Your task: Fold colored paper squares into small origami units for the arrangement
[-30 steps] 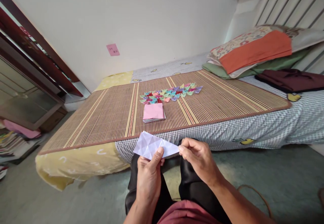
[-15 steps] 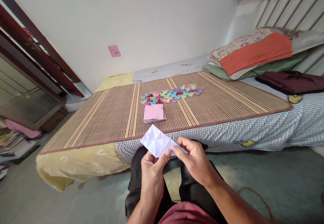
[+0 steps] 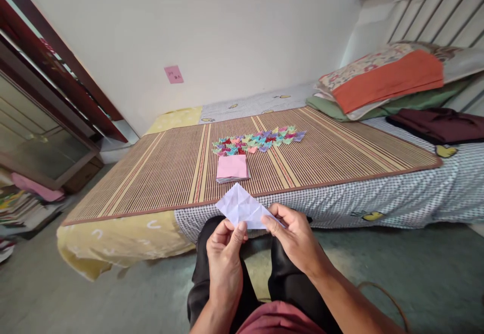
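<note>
The fingers of the left hand [image 3: 226,253] and right hand [image 3: 289,230] pinch 1 creased lavender paper [image 3: 242,207] near the pink-topped stack [image 3: 232,168].

The right hand [image 3: 293,236] hides some of the paper [image 3: 242,208]. The note [image 3: 174,74] has writing too small to read. The dark cloth [image 3: 440,124] is cut off.

The lavender paper [image 3: 239,207] has swung clockwise: its upper corner, toward 11 o'clock a second ago, now points to 12 o'clock and appears just below the pink paper stack [image 3: 232,167]. The right hand [image 3: 293,233], which was pinching only the tip at 3 o'clock, now grips farther in, thumb over the sheet. The left hand's [image 3: 226,258] thumb now sits at the 6 o'clock edge, lower on the paper.
</note>
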A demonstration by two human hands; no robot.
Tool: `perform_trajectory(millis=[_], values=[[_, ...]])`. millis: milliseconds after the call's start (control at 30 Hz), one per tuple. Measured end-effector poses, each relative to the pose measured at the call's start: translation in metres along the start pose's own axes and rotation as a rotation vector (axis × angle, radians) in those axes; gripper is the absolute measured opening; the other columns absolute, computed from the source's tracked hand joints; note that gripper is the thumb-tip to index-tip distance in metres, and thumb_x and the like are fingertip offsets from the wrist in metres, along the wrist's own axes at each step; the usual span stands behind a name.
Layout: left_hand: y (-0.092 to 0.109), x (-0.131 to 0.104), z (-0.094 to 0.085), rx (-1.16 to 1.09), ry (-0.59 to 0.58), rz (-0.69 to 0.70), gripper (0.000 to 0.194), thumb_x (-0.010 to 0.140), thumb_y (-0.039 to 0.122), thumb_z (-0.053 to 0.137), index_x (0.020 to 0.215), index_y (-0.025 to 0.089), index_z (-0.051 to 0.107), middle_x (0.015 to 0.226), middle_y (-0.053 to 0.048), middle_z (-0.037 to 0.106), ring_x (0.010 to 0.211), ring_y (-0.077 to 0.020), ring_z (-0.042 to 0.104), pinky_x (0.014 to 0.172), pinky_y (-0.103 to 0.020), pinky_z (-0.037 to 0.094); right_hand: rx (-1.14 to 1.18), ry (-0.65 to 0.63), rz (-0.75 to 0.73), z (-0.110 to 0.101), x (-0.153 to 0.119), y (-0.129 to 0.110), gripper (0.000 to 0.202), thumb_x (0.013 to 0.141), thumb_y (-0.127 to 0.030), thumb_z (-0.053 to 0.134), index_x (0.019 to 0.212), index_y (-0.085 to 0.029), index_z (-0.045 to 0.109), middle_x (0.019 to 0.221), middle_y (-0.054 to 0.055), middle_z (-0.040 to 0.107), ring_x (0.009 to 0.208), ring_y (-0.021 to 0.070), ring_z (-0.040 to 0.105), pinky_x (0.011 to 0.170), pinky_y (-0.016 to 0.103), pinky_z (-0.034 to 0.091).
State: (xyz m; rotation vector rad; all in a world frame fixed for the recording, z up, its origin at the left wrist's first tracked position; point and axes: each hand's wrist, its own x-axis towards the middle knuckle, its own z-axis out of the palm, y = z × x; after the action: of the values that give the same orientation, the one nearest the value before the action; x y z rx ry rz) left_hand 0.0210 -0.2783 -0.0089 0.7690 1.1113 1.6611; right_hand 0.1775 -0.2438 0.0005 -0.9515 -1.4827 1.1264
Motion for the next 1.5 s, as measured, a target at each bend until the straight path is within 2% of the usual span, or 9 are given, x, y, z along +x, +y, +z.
perform_trajectory(millis=[167, 333, 500, 633, 733, 900, 1133, 1333, 1500], values=[[0.01, 0.006, 0.002, -0.153, -0.074, -0.132, 0.031, 0.084, 0.042, 0.087, 0.079, 0.016, 0.07, 0.069, -0.001, 0.067, 0.064, -0.0115, 0.058, 0.065, -0.02, 0.048, 0.0, 0.049, 0.014, -0.004, 0.002, 0.006, 0.038, 0.099, -0.05, 0.063, 0.075, -0.02, 0.056, 0.065, -0.004, 0.046, 0.059, 0.0131, 0.04, 0.054, 0.025, 0.033], [0.004, 0.015, -0.008, -0.382, -0.308, -0.784, 0.033, 0.094, 0.038, 0.074, 0.075, 0.011, 0.068, 0.058, -0.003, 0.064, 0.047, -0.0108, 0.058, 0.048, -0.018, 0.041, 0.04, -0.011, -0.015, -0.013, 0.005, 0.011, 0.039, 0.098, -0.054, 0.067, 0.08, -0.02, 0.063, 0.069, -0.002, 0.053, 0.062, 0.0143, 0.046, 0.057, 0.026, 0.038], [-0.002, 0.008, -0.007, -0.536, -0.6, -0.966, 0.027, 0.077, 0.03, 0.088, 0.077, 0.008, 0.072, 0.05, 0.0, 0.059, 0.04, -0.0089, 0.053, 0.042, -0.017, 0.034, 0.075, -0.177, -0.149, -0.025, 0.011, 0.014, 0.035, 0.098, -0.05, 0.071, 0.08, -0.02, 0.067, 0.076, -0.001, 0.057, 0.072, 0.0166, 0.055, 0.068, 0.028, 0.044], [0.003, 0.001, 0.006, -0.495, -0.496, -0.849, 0.027, 0.071, 0.026, 0.093, 0.075, 0.01, 0.072, 0.055, -0.001, 0.061, 0.044, -0.0092, 0.056, 0.046, -0.018, 0.04, 0.053, -0.189, -0.218, -0.031, 0.013, 0.016, 0.032, 0.098, -0.049, 0.072, 0.083, -0.021, 0.071, 0.08, 0.001, 0.063, 0.078, 0.0188, 0.061, 0.074, 0.03, 0.05], [0.006, 0.002, 0.012, -0.342, -0.326, -0.677, 0.03, 0.07, 0.03, 0.096, 0.075, 0.01, 0.074, 0.061, -0.003, 0.067, 0.05, -0.0112, 0.058, 0.05, -0.021, 0.045, -0.076, -0.071, -0.214, -0.034, 0.01, 0.013, 0.019, 0.097, -0.037, 0.075, 0.111, -0.025, 0.075, 0.103, 0.005, 0.073, 0.096, 0.0225, 0.069, 0.088, 0.035, 0.055], [0.011, 0.011, 0.009, -0.215, -0.101, -0.474, 0.042, 0.058, 0.037, 0.103, 0.065, 0.012, 0.07, 0.061, 0.0, 0.065, 0.057, -0.0093, 0.057, 0.06, -0.021, 0.05, -0.355, -0.028, -0.458, -0.037, -0.002, -0.003, 0.048, 0.098, -0.015, 0.066, 0.143, -0.03, 0.061, 0.142, 0.011, 0.064, 0.133, 0.0277, 0.062, 0.111, 0.044, 0.053], [0.014, 0.012, 0.01, -0.179, -0.088, -0.421, 0.046, 0.056, 0.04, 0.103, 0.061, 0.013, 0.066, 0.06, 0.002, 0.061, 0.056, -0.0077, 0.052, 0.058, -0.019, 0.047, -0.582, -0.11, -0.679, -0.031, -0.004, -0.015, 0.052, 0.088, 0.011, 0.05, 0.121, -0.023, 0.071, 0.134, 0.01, 0.066, 0.133, 0.025, 0.058, 0.113, 0.042, 0.05], [0.015, 0.007, 0.007, -0.061, -0.093, -0.267, 0.045, 0.062, 0.046, 0.099, 0.059, 0.013, 0.067, 0.055, 0.003, 0.056, 0.053, -0.0071, 0.044, 0.051, -0.018, 0.038, -0.551, -0.123, -0.696, -0.029, -0.004, -0.015, 0.018, 0.101, -0.009, 0.061, 0.101, -0.023, 0.072, 0.116, 0.009, 0.07, 0.119, 0.0267, 0.063, 0.101, 0.042, 0.056], [0.016, 0.003, 0.007, 0.066, -0.124, -0.139, 0.036, 0.073, 0.045, 0.092, 0.067, 0.015, 0.075, 0.061, -0.002, 0.068, 0.057, -0.0119, 0.056, 0.058, -0.022, 0.045, -0.479, -0.011, -0.536, -0.019, -0.006, -0.014, 0.015, 0.103, -0.019, 0.064, 0.088, -0.023, 0.066, 0.106, 0.008, 0.066, 0.099, 0.0237, 0.068, 0.086, 0.035, 0.057]])
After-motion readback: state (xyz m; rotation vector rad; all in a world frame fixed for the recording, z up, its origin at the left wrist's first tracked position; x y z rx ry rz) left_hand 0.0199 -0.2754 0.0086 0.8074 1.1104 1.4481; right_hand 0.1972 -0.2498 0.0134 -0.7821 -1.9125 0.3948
